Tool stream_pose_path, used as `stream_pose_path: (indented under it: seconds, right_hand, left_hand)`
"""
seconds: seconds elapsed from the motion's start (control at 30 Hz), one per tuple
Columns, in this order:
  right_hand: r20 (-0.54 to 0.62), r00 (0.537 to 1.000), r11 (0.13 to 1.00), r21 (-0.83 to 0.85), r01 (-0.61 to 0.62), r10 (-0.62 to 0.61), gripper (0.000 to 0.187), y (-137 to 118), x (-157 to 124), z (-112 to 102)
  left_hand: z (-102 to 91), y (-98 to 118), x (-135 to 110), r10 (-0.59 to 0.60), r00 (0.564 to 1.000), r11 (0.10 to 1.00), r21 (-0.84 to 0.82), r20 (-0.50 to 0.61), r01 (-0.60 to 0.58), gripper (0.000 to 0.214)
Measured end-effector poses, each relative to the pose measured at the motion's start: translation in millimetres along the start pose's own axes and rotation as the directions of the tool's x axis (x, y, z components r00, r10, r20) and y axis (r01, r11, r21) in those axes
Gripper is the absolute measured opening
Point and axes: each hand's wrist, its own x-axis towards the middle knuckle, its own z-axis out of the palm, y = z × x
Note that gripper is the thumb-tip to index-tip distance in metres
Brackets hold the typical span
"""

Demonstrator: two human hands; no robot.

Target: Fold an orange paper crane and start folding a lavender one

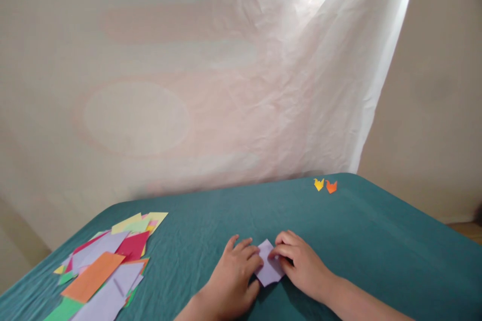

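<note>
A small lilac paper square, partly folded, lies on the teal tablecloth near the front edge. My left hand rests on its left side with curled fingers pressing the paper down. On the paper's right side, my right hand pinches its upper right edge with bent fingers. Both hands touch the paper and cover part of it.
A loose pile of coloured paper sheets lies at the left of the table. Two small folded paper figures, one yellow and one orange, stand at the far right edge. A white sheet hangs behind the table.
</note>
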Motion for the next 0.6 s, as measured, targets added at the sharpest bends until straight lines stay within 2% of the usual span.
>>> stream_pose_path:
  seconds: [0.17, 0.3, 0.4, 0.5, 0.57, 0.6]
  right_hand:
    - [-0.001, 0.999, 0.997, 0.069, 0.032, -0.032, 0.05, 0, 0, -5]
    - [0.065, 0.992, 0.992, 0.071, 0.101, -0.106, 0.056, -7, -2, -8]
    - [0.074, 0.993, 0.995, 0.033, 0.094, -0.096, 0.042, -12, -3, -6]
    - [0.028, 0.999, 0.999, -0.002, 0.045, -0.045, 0.017, -9, 0, 1]
    - [-0.008, 1.0, 1.0, -0.027, 0.006, -0.006, 0.006, -5, 3, 5]
    - [-0.027, 1.0, 0.999, -0.042, -0.015, 0.014, 0.008, -2, 4, 8]
  left_hand:
    - [11.0, -12, 5, -0.009, 0.999, 1.0, -0.014, -0.034, 0.009, 0.024]
    - [10.6, -22, 4, -0.107, 0.993, 0.99, -0.099, -0.057, 0.101, 0.026]
    - [7.6, -20, 3, -0.189, 0.981, 0.97, -0.168, -0.051, 0.178, 0.019]
    - [7.6, -17, 5, -0.262, 0.963, 0.949, -0.197, -0.062, 0.245, 0.004]
    - [10.2, -19, 7, -0.303, 0.95, 0.941, -0.184, -0.077, 0.286, 0.008]
    - [11.9, -20, 7, -0.323, 0.943, 0.936, -0.176, -0.084, 0.305, 0.01]
